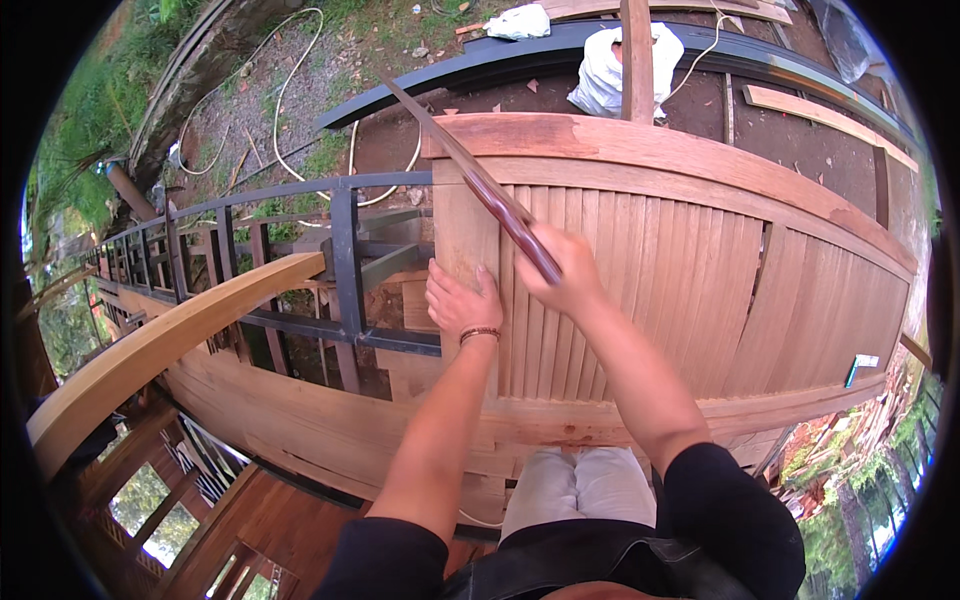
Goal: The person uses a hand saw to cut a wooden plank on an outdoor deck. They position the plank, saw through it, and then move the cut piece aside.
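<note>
A large wooden panel (625,290) with upright slats and a broad frame lies in front of me. My left hand (462,300) rests on its plain left border board, fingers stretched out and holding nothing. Just to the right, my right hand (562,265) is closed around the dark brown handle of a long-bladed tool (505,212). Its narrow blade slants up and away to the left, across the panel's far left corner. The blade is seen nearly edge-on, so I cannot tell its exact kind.
Left of the panel runs a dark metal frame (346,260) with a curved wooden beam (170,335) beside it. A wooden post (636,65) stands beyond the far rail, near a white sack (600,75). A small teal-and-white item (858,368) lies at the panel's right end.
</note>
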Motion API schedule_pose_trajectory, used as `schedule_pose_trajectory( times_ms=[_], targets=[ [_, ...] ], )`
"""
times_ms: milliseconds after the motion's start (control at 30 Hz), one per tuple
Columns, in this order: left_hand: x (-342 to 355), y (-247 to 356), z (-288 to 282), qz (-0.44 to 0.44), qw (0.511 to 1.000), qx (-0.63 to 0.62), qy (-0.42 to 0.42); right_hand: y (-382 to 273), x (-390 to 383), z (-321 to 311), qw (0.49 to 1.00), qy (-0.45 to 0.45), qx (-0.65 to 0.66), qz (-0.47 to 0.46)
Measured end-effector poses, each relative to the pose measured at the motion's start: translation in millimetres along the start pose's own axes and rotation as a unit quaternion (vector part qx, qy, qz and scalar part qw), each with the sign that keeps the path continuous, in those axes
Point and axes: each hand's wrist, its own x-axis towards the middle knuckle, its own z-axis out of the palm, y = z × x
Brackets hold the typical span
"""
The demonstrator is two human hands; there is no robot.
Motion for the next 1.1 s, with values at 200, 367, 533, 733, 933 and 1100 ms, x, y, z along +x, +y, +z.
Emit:
schedule_pose_trajectory(
  times_ms=[200, 367, 533, 733, 933, 1100],
  targets=[
    [-2.8, -12.5, -3.5, -0.018, 1.000, 0.018, -0.007, -12.2, -103.6, -65.1, 0.996, 0.015, -0.027, -0.085],
    [-1.8, 4.4, 0.4, 0.018, 1.000, -0.004, -0.003, 15.8, 49.0, 21.6, 0.999, 0.024, 0.009, -0.019],
    [-1.9, -9.2, 2.1, -0.013, 1.000, 0.003, 0.007, -5.6, -61.6, -31.2, 0.999, 0.013, -0.027, -0.028],
    [-15.0, -11.3, -2.7, -0.007, 1.000, 0.017, -0.003, 2.1, -70.8, -40.3, 0.999, -0.015, -0.020, -0.027],
    [0.7, -4.0, 1.3, 0.008, 1.000, 0.007, 0.009, -0.3, 39.1, 24.6, 0.999, 0.007, 0.018, 0.026],
    [-11.3, -13.3, -3.7, -0.016, 1.000, 0.008, -0.008, -18.3, -110.5, -66.6, 0.997, 0.020, -0.056, -0.043]
  ],
)
